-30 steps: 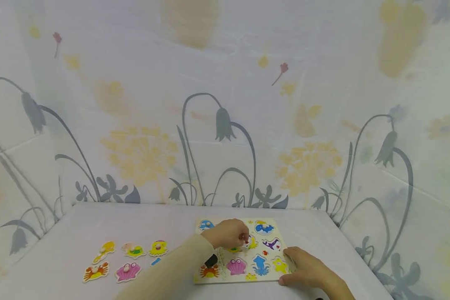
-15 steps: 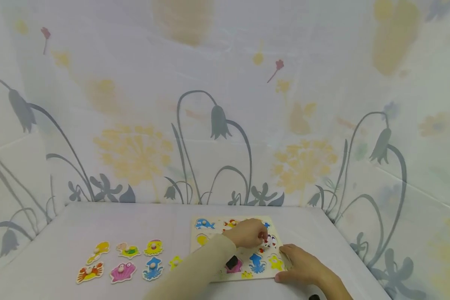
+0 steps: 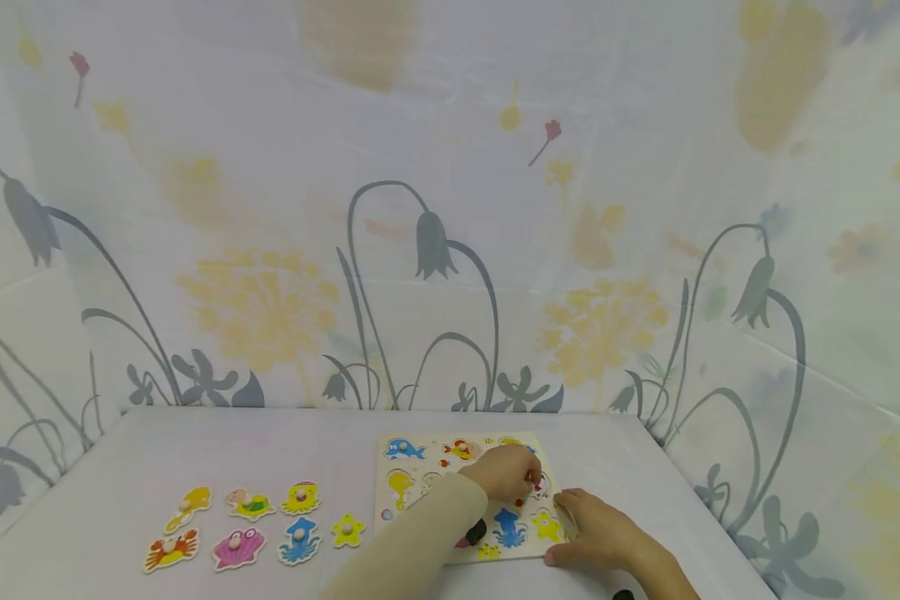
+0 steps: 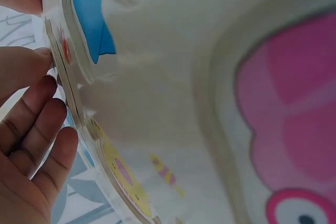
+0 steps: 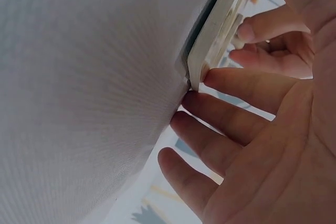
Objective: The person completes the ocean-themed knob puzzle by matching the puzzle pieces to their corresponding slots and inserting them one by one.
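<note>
A pale wooden peg puzzle board [image 3: 390,525] with sea animal pictures lies on the table. My left hand [image 3: 504,472] reaches across it and pinches the knob of a white-edged puzzle piece [image 3: 542,487] over the purple dolphin picture at the board's right side; the fingers hide much of the piece. The right wrist view catches these fingertips on a pale knob [image 5: 239,41]. At the board's near right corner rests my right hand [image 3: 596,533], thumb by the near edge and nearly straight fingers along the right edge. A blue whale piece [image 3: 405,449] and a red-and-yellow fish piece [image 3: 462,450] sit in the board.
Left of the board lie several loose knobbed pieces: a seahorse [image 3: 189,509], turtle [image 3: 250,504], octopus [image 3: 301,497], crab [image 3: 171,550], shell [image 3: 238,549], squid [image 3: 298,541] and starfish [image 3: 347,530]. A flowered cloth [image 3: 450,317] hangs behind the white table [image 3: 270,450].
My left hand has moved right across the board with the puzzle piece, from the middle to the dolphin picture. The right hand stays at the corner. The head view has shifted slightly.
</note>
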The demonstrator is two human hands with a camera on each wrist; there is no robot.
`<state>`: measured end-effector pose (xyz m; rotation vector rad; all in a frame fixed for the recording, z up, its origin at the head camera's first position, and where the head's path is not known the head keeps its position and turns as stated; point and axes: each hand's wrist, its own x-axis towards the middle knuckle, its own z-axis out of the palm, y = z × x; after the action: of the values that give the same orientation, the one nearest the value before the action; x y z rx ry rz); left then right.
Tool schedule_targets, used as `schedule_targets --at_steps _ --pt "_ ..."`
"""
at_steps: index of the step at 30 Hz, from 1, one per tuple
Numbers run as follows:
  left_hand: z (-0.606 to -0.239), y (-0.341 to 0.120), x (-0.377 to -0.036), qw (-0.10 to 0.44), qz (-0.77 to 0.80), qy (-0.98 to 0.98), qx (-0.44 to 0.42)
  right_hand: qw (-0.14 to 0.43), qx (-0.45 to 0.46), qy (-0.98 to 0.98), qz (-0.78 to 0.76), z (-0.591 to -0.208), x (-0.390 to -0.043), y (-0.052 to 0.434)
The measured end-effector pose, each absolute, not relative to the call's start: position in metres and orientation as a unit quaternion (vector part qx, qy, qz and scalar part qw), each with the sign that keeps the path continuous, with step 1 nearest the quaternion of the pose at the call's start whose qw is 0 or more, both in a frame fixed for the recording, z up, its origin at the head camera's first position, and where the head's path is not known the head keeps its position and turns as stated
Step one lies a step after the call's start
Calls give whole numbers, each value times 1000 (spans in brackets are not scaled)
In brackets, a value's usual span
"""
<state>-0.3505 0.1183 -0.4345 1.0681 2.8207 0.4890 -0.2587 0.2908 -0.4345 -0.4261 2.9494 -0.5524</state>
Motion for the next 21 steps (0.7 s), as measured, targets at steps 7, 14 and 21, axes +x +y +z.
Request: schedule_targets --at_steps 7,14,21 --pt "-435 123 -352 46 157 927 338 62 -133 973 -180 -436 -260 291" --pt "-431 126 -349 57 159 923 347 60 -140 973 -175 -438 -260 291" --pt "-430 127 -348 53 145 925 348 64 -127 974 -176 -439 -262 291"
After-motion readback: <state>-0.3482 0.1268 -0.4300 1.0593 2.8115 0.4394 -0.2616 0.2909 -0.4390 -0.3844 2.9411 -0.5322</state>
